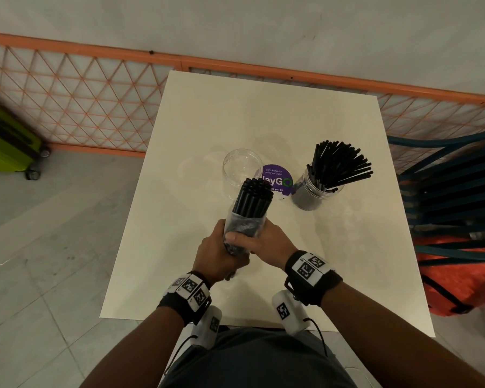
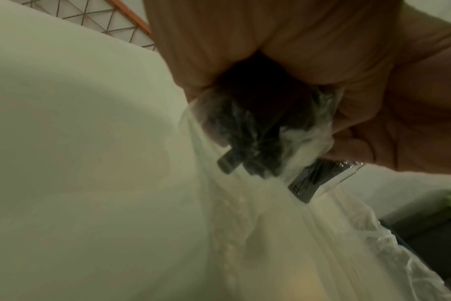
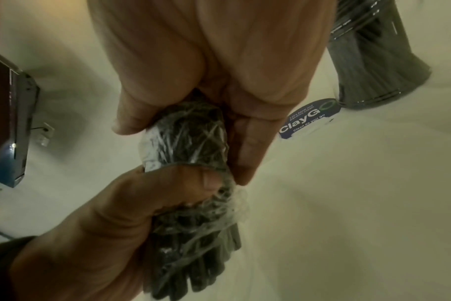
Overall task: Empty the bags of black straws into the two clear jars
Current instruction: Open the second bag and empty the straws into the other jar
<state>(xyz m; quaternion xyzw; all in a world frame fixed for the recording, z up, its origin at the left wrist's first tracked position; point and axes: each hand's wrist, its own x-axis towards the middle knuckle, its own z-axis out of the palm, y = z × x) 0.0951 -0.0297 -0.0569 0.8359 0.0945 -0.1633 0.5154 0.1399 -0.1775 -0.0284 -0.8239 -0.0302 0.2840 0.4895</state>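
Both hands hold one clear plastic bag [image 1: 242, 226] of black straws [image 1: 254, 198] above the white table [image 1: 333, 247]. My left hand [image 1: 221, 253] grips the bag's lower end; my right hand [image 1: 263, 242] wraps around it just above, thumb across the plastic. The straw tips stick out of the bag's open top and tilt toward an empty clear jar [image 1: 240, 172]. A second clear jar [image 1: 312, 191] to the right holds a fan of black straws [image 1: 339, 163]. In the right wrist view my right hand [image 3: 193, 132] and left hand [image 3: 142, 203] squeeze the crinkled bag [image 3: 185, 142]. The left wrist view shows the bag [image 2: 258, 132] in my left hand [image 2: 322, 85].
A round purple sticker [image 1: 279, 179] lies on the table between the jars. An orange lattice fence [image 1: 95, 102] runs behind the table. A green suitcase [image 1: 6, 141] stands at the left, and a dark chair [image 1: 454, 197] with an orange bag [image 1: 465, 273] at the right.
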